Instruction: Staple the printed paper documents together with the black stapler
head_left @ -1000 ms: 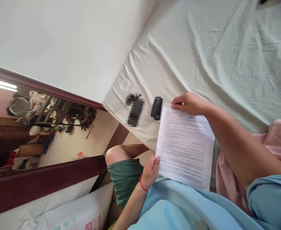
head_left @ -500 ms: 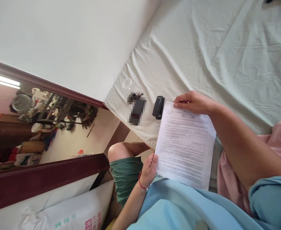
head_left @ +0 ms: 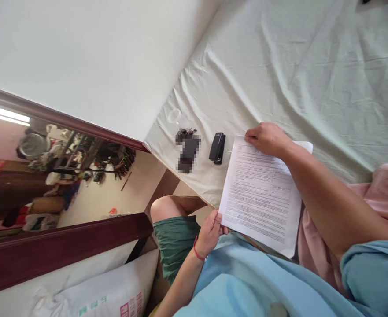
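A sheet of printed paper (head_left: 260, 198), covered in lines of small text with a box at its right side, is tilted over my lap and the cloth-covered surface. My left hand (head_left: 212, 231), with a red cord bracelet at the wrist, pinches the paper's left edge near the lower corner. Across the upper edge lies my right hand (head_left: 268, 138), its thumb and fingers closed on the paper. Most of that grip is hidden by the back of the hand. Just left of the paper, apart from both hands, lies a black stapler (head_left: 217, 148).
Beside the stapler are a blurred dark object (head_left: 189, 154), a small dark tangled heap (head_left: 184, 134) and a clear plastic cup or lid (head_left: 174, 116). The pale sheet (head_left: 312, 79) is wrinkled. A mirror (head_left: 91, 185) and a white sack (head_left: 114, 286) are at left.
The paper has shifted right and lies flatter, with its upper right corner now showing. My right hand has moved slightly right along the top edge; my left hand followed the paper.
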`<action>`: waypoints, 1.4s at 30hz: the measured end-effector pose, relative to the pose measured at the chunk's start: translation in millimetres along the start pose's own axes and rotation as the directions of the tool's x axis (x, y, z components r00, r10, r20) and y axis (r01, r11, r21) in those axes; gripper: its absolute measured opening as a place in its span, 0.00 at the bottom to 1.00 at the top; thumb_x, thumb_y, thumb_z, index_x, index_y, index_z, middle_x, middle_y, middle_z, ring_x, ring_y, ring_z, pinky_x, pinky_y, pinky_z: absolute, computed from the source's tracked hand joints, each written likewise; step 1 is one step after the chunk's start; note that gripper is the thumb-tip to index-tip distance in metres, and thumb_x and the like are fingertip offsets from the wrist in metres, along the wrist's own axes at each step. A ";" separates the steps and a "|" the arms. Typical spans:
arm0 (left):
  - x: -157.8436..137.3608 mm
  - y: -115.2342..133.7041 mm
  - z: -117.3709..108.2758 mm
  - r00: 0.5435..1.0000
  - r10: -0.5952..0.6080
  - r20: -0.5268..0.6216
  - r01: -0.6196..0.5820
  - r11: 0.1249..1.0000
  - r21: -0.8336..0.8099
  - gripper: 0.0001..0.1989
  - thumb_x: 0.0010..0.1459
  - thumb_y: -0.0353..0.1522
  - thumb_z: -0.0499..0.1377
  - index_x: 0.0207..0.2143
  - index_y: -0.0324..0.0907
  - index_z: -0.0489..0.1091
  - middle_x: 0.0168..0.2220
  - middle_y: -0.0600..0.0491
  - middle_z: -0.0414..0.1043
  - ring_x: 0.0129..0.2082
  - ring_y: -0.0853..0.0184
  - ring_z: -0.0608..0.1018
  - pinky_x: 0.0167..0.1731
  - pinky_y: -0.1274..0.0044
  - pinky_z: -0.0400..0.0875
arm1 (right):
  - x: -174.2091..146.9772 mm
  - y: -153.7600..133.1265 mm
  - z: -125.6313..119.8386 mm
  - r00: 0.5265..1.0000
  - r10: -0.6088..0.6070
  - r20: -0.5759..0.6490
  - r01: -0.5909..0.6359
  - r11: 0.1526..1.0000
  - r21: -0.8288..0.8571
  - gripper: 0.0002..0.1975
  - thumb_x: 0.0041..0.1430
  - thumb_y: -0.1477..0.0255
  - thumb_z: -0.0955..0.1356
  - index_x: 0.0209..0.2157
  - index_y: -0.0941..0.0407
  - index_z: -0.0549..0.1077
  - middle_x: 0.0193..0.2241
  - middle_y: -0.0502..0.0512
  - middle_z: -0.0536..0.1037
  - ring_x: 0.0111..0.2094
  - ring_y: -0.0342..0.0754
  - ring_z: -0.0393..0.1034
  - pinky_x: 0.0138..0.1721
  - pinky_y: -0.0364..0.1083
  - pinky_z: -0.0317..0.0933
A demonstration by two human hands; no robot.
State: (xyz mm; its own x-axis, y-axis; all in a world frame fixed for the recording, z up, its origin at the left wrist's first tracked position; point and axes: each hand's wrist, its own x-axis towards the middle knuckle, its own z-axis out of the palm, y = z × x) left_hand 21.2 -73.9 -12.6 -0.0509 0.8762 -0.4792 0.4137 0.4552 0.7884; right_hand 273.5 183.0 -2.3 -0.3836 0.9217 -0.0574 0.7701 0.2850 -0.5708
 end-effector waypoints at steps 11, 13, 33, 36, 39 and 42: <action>-4.5 -18.6 -7.8 0.991 -0.087 0.099 0.110 0.961 -0.255 0.28 0.64 0.57 0.59 0.33 0.40 0.69 0.22 0.51 0.78 0.14 0.78 0.61 0.17 0.82 0.52 | 1.4 3.9 -0.2 0.999 0.015 0.029 -0.018 0.994 0.107 0.14 0.66 0.67 0.63 0.37 0.52 0.81 0.35 0.55 0.82 0.37 0.52 0.71 0.37 0.49 0.58; -4.8 -20.3 -9.1 0.986 -0.113 0.125 0.141 0.959 -0.245 0.29 0.63 0.58 0.60 0.33 0.39 0.69 0.22 0.50 0.79 0.13 0.78 0.60 0.16 0.82 0.51 | 1.1 3.4 0.8 0.999 0.016 0.043 -0.020 0.995 0.100 0.14 0.66 0.67 0.64 0.37 0.52 0.81 0.35 0.54 0.82 0.37 0.52 0.71 0.37 0.48 0.58; 1.7 -53.0 -18.7 0.972 -0.213 0.101 0.221 0.972 -0.078 0.26 0.66 0.54 0.53 0.28 0.42 0.66 0.18 0.51 0.75 0.14 0.73 0.62 0.18 0.80 0.58 | -0.8 2.7 -1.2 0.999 -0.012 0.048 0.005 0.990 0.140 0.14 0.67 0.67 0.63 0.37 0.53 0.81 0.34 0.55 0.81 0.35 0.50 0.71 0.37 0.48 0.58; 11.2 -68.1 -13.1 0.999 0.004 -0.035 0.006 0.963 0.268 0.15 0.65 0.42 0.56 0.33 0.41 0.73 0.31 0.45 0.82 0.28 0.63 0.79 0.32 0.72 0.75 | -0.8 4.0 -2.1 0.999 0.002 0.053 -0.008 0.994 0.113 0.14 0.67 0.68 0.63 0.37 0.53 0.81 0.34 0.56 0.81 0.35 0.51 0.70 0.37 0.48 0.58; 19.5 -82.1 -3.8 0.949 0.304 0.085 -0.304 0.808 0.505 0.15 0.61 0.35 0.57 0.47 0.40 0.78 0.49 0.39 0.82 0.52 0.51 0.81 0.52 0.59 0.78 | -0.5 6.2 -1.5 0.999 0.007 0.049 -0.011 0.996 0.092 0.14 0.67 0.67 0.63 0.36 0.53 0.81 0.33 0.56 0.80 0.35 0.51 0.70 0.37 0.48 0.58; 25.3 -94.1 4.5 0.843 0.430 0.322 -0.536 0.632 0.560 0.17 0.64 0.36 0.55 0.49 0.41 0.79 0.50 0.38 0.81 0.54 0.47 0.80 0.56 0.54 0.77 | -0.5 8.5 -0.7 0.998 0.005 0.057 -0.010 0.996 0.090 0.15 0.67 0.66 0.63 0.37 0.53 0.81 0.34 0.57 0.80 0.36 0.52 0.71 0.37 0.49 0.58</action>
State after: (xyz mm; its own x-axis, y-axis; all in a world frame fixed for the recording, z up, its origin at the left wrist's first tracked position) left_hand -14.9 -95.4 -100.7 0.4277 0.8839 -0.1893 0.7978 -0.2706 0.5388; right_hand 280.5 185.1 -6.6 -0.4081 0.9066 -0.1070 0.7251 0.2507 -0.6414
